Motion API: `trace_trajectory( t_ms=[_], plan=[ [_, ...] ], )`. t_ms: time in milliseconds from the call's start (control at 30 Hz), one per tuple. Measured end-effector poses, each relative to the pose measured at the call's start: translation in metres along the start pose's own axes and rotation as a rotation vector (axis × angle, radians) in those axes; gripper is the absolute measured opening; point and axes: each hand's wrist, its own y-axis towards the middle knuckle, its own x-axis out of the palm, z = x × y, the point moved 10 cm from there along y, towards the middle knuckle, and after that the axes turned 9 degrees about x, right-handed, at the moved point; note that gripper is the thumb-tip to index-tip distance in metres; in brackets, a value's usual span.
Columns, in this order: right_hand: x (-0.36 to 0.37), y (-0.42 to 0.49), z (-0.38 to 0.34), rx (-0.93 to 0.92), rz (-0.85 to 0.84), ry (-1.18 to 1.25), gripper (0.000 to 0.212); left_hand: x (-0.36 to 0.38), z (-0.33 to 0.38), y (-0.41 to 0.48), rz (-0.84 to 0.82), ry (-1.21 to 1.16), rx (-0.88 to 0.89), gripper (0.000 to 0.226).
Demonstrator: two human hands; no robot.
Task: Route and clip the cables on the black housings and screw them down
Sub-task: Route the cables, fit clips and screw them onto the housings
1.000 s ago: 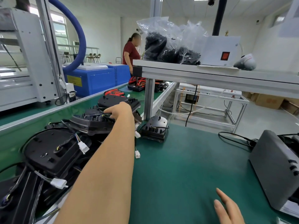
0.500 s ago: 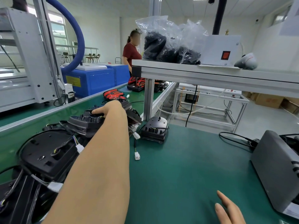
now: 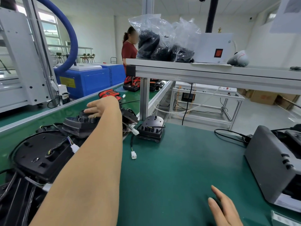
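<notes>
Several black housings with cables and white connectors are piled along the left of the green mat. My left hand (image 3: 100, 106) reaches far out and grips the top of one black housing (image 3: 78, 126) in that pile, fingers curled over its upper edge. A large housing (image 3: 39, 154) lies nearer, under my forearm. Another black housing (image 3: 152, 127) stands alone by the metal post, its cable ending in a white connector (image 3: 133, 155) on the mat. My right hand (image 3: 223, 207) rests flat on the mat at the bottom right, fingers straight, holding nothing.
A grey box-shaped device (image 3: 273, 163) sits at the right edge with a black cable (image 3: 231, 136). An overhead shelf (image 3: 211, 74) on a metal post (image 3: 144, 98) carries plastic bags of black parts. A person in a red shirt (image 3: 129, 49) stands beyond. Red-and-black units (image 3: 110, 93) lie farther back.
My left hand has slid leftward along the pile and now grips the housing's top edge with its fingers showing. The right hand has stayed in place on the mat.
</notes>
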Motion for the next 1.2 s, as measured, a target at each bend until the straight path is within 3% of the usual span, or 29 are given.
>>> trace_trajectory(
  t_ms=[67,167,300,333,400,500,567,667,733,900,1200],
  plan=[
    [0.001,0.000,0.002,0.005,-0.033,-0.019,0.034,-0.001,0.008,-0.003,0.037,0.026,0.024,0.074],
    [0.001,0.001,0.005,0.015,-0.038,-0.026,0.034,-0.002,0.025,-0.013,0.169,0.137,0.222,0.071],
    [0.002,0.002,0.005,0.000,-0.051,-0.043,0.036,0.014,0.083,-0.063,0.372,0.378,0.871,0.069],
    [0.002,0.003,0.005,-0.008,-0.055,-0.050,0.038,0.028,0.093,-0.081,0.319,0.359,1.030,0.063],
    [0.001,0.004,0.006,-0.020,-0.060,-0.057,0.042,0.073,0.089,-0.106,0.039,0.357,1.222,0.040],
    [-0.002,0.007,0.006,-0.024,-0.054,-0.038,0.044,0.150,0.028,-0.111,-0.478,0.672,1.109,0.022],
    [-0.002,0.009,0.005,-0.040,-0.051,-0.043,0.045,0.177,-0.018,-0.103,-0.620,0.940,0.993,0.028],
    [-0.002,0.011,0.003,-0.070,-0.040,-0.047,0.049,0.193,-0.054,-0.085,-0.607,1.165,0.912,0.072],
    [-0.002,0.013,0.004,-0.086,-0.028,-0.050,0.054,0.197,-0.059,-0.076,-0.608,1.171,0.877,0.085],
    [0.001,0.016,0.009,-0.072,-0.023,-0.064,0.054,0.200,-0.038,-0.066,-0.606,0.997,0.902,0.027],
    [0.000,0.012,0.009,-0.022,-0.103,-0.035,0.046,0.194,-0.012,-0.140,-0.660,0.690,1.087,0.021]
  ],
)
